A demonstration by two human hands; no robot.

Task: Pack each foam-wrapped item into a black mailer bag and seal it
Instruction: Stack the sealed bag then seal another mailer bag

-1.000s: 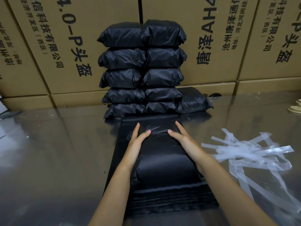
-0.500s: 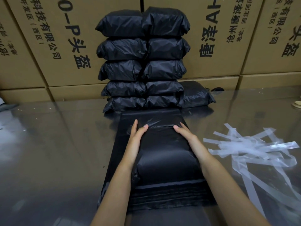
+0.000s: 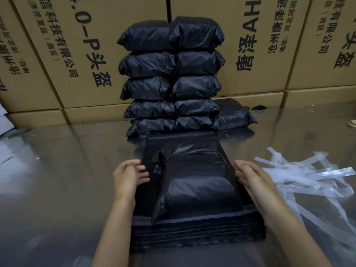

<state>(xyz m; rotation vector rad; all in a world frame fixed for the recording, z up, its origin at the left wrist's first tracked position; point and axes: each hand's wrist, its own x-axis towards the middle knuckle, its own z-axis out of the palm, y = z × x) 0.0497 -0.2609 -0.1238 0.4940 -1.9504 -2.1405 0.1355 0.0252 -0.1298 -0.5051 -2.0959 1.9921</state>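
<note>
Against the far edge of the desk point(image 3: 57, 180), tall cardboard cartons point(image 3: 57, 54) stand in a row, printed in black with sideways Chinese characters; "头盔" and "科技有限公司" can be read on the left carton, and the letters "AH" on the one behind the stack. Sealed black parcels point(image 3: 171, 78) stand before them in two columns, five high, touching the cartons, with one more parcel point(image 3: 237, 116) lying flat just beside the right column.

Nearer the front edge, at the desk's middle, a filled black mailer bag point(image 3: 196, 185) lies on top of a flat pile of empty black mailer bags point(image 3: 192, 234), its far end crumpled and loose. The left hand point(image 3: 128, 176) is at the bag's left side, fingers loosely bent toward it and blurred; whether they touch the film cannot be told. The right hand point(image 3: 250, 176) lies along the bag's right edge, fingers nearly straight and against the plastic, gripping nothing. The bag sits between the two hands.

To the right, toward the desk's right edge, lies a tangle of clear peeled strips point(image 3: 304, 176), just beside the right wrist.
</note>
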